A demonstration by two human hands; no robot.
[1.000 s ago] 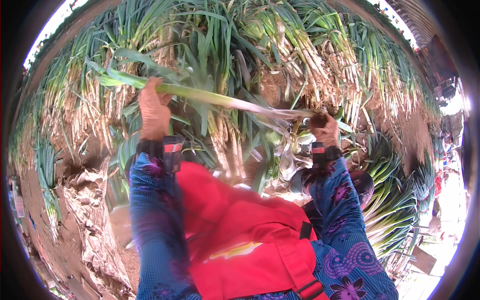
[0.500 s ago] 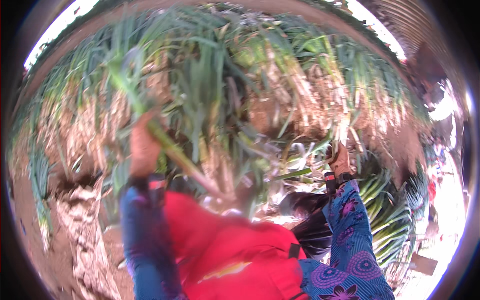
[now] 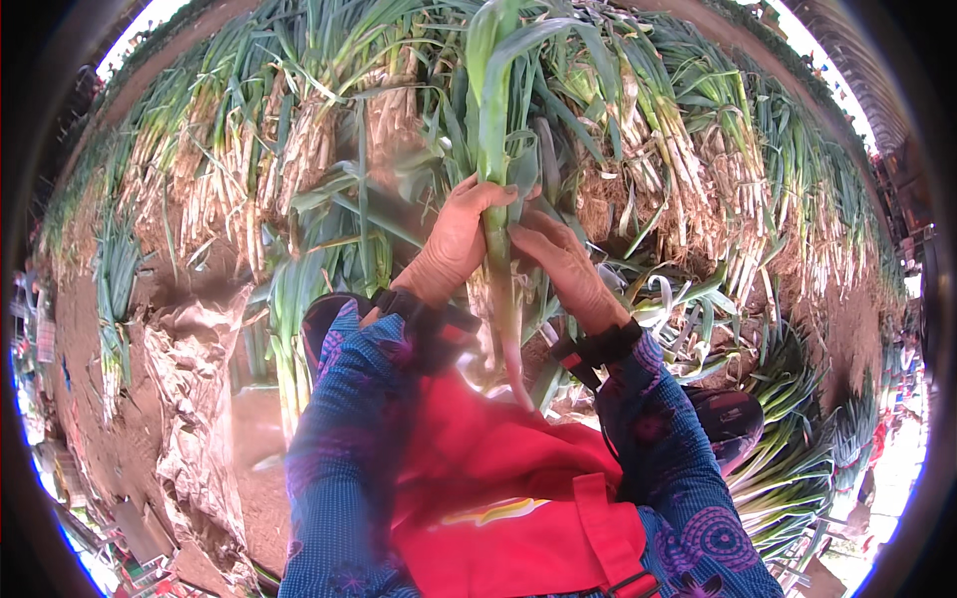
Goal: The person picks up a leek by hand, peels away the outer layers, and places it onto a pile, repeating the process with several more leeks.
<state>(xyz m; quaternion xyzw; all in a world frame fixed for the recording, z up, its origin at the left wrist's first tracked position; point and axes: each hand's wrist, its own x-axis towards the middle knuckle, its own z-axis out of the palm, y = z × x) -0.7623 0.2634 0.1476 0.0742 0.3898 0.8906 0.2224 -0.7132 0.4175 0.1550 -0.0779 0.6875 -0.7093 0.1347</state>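
A thick green onion (image 3: 501, 254) stands nearly upright in front of me, its leaves up and its pale root end hanging down over my red apron. My left hand (image 3: 454, 239) is closed round the stalk, thumb across its front. On the other side, my right hand (image 3: 570, 267) presses bent fingers against the same stalk, a little lower; some of its fingertips are hidden behind the leaves. More green onions (image 3: 289, 374) lie near my left knee. Loose leaves and peeled skins (image 3: 678, 309) are scattered beyond my right wrist.
Bunches of green onions (image 3: 234, 149) line the far side in a long curved row, roots toward me. A crumpled pale sack (image 3: 194, 419) lies on the soil to the left. Another pile of green onions (image 3: 788, 448) is at the right, beside my dark shoe (image 3: 733, 419).
My left hand has brought the green onion from the left to the middle and turned it more upright. My right hand has moved left from the far bunches onto this stalk.
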